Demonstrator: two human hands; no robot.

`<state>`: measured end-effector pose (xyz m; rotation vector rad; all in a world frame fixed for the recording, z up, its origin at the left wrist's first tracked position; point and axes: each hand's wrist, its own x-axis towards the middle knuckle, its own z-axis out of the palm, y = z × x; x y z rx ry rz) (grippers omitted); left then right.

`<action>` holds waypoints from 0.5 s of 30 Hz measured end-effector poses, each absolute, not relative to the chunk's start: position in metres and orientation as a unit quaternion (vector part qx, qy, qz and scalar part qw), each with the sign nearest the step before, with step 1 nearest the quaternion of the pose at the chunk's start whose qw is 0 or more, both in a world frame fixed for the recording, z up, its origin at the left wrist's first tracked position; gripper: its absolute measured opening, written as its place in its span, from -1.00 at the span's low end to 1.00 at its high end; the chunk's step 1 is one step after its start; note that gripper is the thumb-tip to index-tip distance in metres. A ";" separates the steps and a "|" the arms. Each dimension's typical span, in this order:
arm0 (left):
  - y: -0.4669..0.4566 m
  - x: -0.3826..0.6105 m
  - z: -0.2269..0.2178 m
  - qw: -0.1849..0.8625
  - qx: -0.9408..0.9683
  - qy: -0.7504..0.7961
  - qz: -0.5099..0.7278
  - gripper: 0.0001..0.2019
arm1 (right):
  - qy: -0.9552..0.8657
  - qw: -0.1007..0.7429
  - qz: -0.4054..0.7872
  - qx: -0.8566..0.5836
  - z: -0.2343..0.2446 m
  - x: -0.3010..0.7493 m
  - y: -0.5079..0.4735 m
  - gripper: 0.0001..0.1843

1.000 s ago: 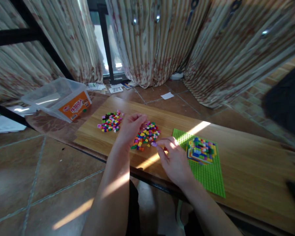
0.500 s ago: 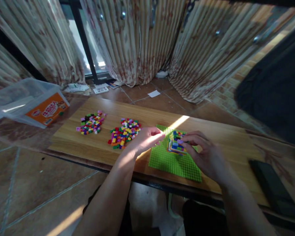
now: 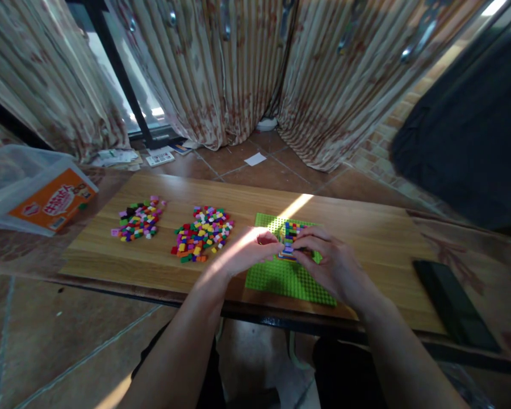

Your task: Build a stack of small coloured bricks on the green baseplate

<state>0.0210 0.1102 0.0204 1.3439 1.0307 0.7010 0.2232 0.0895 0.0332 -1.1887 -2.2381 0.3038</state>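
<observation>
A small block structure of stacked coloured toy bricks [image 3: 288, 255] stands on a green studded baseplate [image 3: 289, 284]. My right hand [image 3: 330, 258] reaches over it from the right, thumb and fingers closed in a pinch at a small purple brick [image 3: 288, 243] on its near left part. My left hand [image 3: 255, 247] comes in from the left, fingertips pressed together close by the same brick. Whatever the left fingers hold is too small to make out. The right fingers hide much of the structure's right side.
Left of the baseplate lie two piles of loose bricks, a nearer pile [image 3: 204, 230] and a farther pile [image 3: 140, 220]. A clear plastic box [image 3: 29, 165] with an orange label stands at the far left. A black phone-like slab [image 3: 455, 304] lies on the wooden table [image 3: 370, 221] at right.
The view has shifted slightly to the right. My left hand has come closer to my right hand, and their fingertips now nearly meet over the structure's near left part.
</observation>
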 end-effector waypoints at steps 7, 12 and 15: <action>0.106 0.034 0.023 0.618 0.554 0.447 0.335 -0.79 | -0.822 0.307 0.126 -0.462 0.032 0.224 0.090 -0.90; 0.107 0.035 0.021 0.611 0.554 0.454 0.337 -0.82 | -0.808 0.321 0.145 -0.472 0.034 0.223 0.090 -0.88; 0.107 0.036 0.021 0.608 0.551 0.463 0.335 -0.84 | -0.795 0.333 0.156 -0.482 0.033 0.222 0.091 -0.87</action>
